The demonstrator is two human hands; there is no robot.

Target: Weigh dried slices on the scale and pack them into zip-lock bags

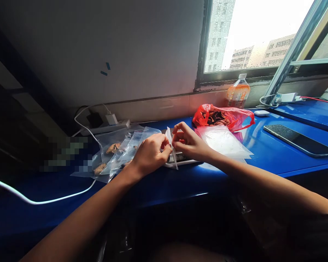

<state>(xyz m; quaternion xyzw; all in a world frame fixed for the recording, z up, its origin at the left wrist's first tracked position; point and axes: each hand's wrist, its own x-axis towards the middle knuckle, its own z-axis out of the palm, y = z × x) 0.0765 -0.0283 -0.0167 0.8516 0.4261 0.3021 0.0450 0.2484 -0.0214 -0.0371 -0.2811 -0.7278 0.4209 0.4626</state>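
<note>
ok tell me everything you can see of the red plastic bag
The red bag looks like thin, glossy plastic, crumpled and open, a handle loop stretching right. Brown, shriveled pieces show in its mouth. It sits on the blue table, before the orange bottle; flat clear bags lie at its near side.

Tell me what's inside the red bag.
Dark brown, dried-looking pieces show at the open mouth of the red bag; whatever lies deeper is covered by them and its side.

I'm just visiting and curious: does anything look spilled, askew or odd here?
I see no spill. Two small blue strips on the grey wall look odd: they tilt at different angles on an otherwise plain surface.
</note>
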